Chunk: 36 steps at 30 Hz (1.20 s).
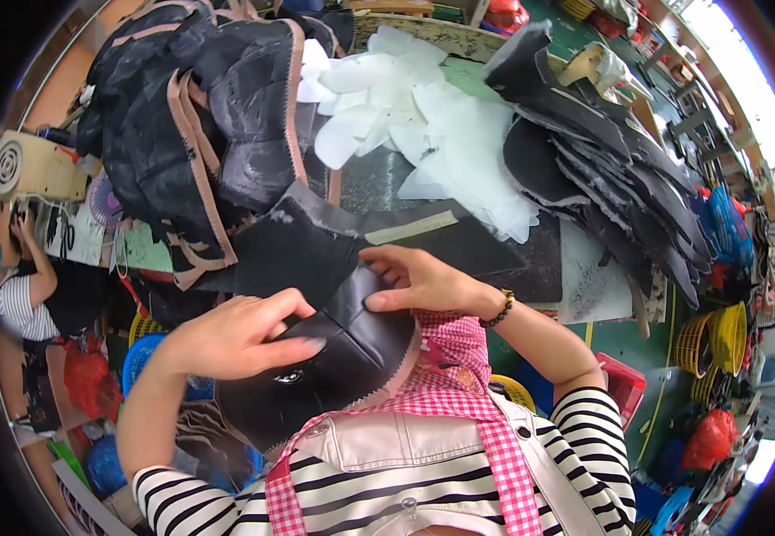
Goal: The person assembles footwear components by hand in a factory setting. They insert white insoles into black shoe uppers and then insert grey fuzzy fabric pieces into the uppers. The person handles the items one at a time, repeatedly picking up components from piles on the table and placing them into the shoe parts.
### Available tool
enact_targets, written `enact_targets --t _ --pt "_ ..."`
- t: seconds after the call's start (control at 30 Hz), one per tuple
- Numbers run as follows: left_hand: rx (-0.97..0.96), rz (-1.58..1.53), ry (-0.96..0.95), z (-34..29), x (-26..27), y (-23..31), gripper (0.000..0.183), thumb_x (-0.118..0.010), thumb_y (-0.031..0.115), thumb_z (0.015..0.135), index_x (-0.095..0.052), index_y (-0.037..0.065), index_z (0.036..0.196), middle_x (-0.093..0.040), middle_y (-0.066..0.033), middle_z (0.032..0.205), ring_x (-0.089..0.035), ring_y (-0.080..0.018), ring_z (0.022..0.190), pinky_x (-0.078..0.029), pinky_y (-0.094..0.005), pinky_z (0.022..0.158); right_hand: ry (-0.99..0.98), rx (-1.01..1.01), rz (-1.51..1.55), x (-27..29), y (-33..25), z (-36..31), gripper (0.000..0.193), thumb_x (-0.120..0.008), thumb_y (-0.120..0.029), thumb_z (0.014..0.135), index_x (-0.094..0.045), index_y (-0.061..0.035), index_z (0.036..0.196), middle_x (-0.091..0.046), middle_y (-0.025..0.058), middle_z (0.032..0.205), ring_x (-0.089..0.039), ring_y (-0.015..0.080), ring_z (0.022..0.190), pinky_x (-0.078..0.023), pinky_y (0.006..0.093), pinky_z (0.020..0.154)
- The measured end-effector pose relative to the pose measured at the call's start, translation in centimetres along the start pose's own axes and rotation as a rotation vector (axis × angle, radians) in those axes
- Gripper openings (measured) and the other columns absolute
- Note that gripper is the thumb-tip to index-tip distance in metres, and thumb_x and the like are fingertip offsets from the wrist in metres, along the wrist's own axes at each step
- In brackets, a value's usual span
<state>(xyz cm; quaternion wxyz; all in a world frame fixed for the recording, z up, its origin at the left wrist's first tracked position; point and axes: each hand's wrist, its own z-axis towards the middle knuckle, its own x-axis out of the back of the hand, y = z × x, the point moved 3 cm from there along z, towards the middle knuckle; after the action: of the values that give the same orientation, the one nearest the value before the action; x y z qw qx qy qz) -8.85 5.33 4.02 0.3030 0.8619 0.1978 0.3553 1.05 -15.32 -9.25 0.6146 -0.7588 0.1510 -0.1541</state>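
In front of my body I hold a black leather shoe upper (352, 371) with a zigzag-cut tan edge and a small shiny spot. My left hand (227, 335) pinches its fold, thumb on top and fingers curled behind. The right hand (410, 281), with a beaded bracelet at the wrist, grips the upper's top end between thumb and fingers. Just beyond lies a flat black piece (285, 241) on the worktable, partly beneath the hands. A pale strip (412, 227) rests on dark material close to my right hand.
Black uppers with tan edges (249, 107) are heaped at the far left. White shaped sheets (468, 143) spread across the middle. Dark fuzzy-edged pieces (584, 161) are stacked at right. Yellow baskets (727, 335) stand beyond the table; another person (30, 286) is at far left.
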Motion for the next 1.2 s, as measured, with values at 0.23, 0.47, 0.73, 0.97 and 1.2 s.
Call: enact_targets --t 0.23,0.47,0.73,0.97,1.2 --pt "-0.152 0.264 0.285 -0.9 3.1 3.3 0.029 -0.070 0.022 0.082 -0.061 0.002 0.101 -0.056 -0.0115 0.058 -0.051 -0.0257 0.048 -0.036 -0.0364 0.049 0.059 -0.052 0.276 3.2 -6.7 -2.7 0.032 -0.072 -0.024 0.089 -0.066 0.0047 0.100 -0.066 0.0015 0.084 -0.058 0.0039 0.074 -0.049 0.0203 0.066" --pt "-0.080 0.327 -0.039 15.2 5.9 0.9 0.049 -0.066 0.047 0.083 -0.066 -0.002 0.077 -0.063 -0.0198 0.068 -0.062 -0.0324 0.066 -0.047 -0.0426 0.063 0.475 -0.242 -0.386 10.6 -0.8 -4.2 0.041 -0.069 -0.031 0.088 -0.056 -0.0001 0.066 -0.045 -0.0029 0.056 -0.036 0.0047 0.056 -0.031 0.0285 0.048" --pt "-0.091 0.084 -0.158 19.3 2.6 -3.9 0.048 -0.063 0.046 0.087 -0.065 -0.001 0.076 -0.060 -0.0199 0.065 -0.061 -0.0340 0.064 -0.045 -0.0429 0.062 0.485 -0.403 -0.464 10.7 0.4 -4.5 0.048 -0.068 -0.034 0.083 -0.048 0.0047 0.064 -0.037 0.0153 0.054 -0.032 0.0205 0.052 -0.035 0.0387 0.051" --pt "-0.057 0.141 -0.123 20.4 2.5 -3.4 0.043 -0.066 0.042 0.084 -0.069 0.000 0.076 -0.062 -0.0219 0.069 -0.063 -0.0398 0.072 -0.048 -0.0474 0.067 0.476 -0.398 -0.459 11.3 0.5 -4.2 0.047 -0.068 -0.032 0.083 -0.046 0.0043 0.062 -0.039 0.0171 0.052 -0.035 0.0248 0.049 -0.035 0.0403 0.050" --pt "-0.082 0.274 0.008 20.6 1.5 -3.5 0.041 -0.068 0.039 0.083 -0.068 -0.001 0.072 -0.060 -0.0219 0.063 -0.062 -0.0404 0.068 -0.047 -0.0465 0.064 0.563 -0.001 -1.154 8.9 -3.3 -2.3 0.022 -0.064 -0.014 0.077 -0.059 0.0028 0.090 -0.062 0.0188 0.083 -0.062 0.0336 0.076 -0.050 0.0409 0.077"
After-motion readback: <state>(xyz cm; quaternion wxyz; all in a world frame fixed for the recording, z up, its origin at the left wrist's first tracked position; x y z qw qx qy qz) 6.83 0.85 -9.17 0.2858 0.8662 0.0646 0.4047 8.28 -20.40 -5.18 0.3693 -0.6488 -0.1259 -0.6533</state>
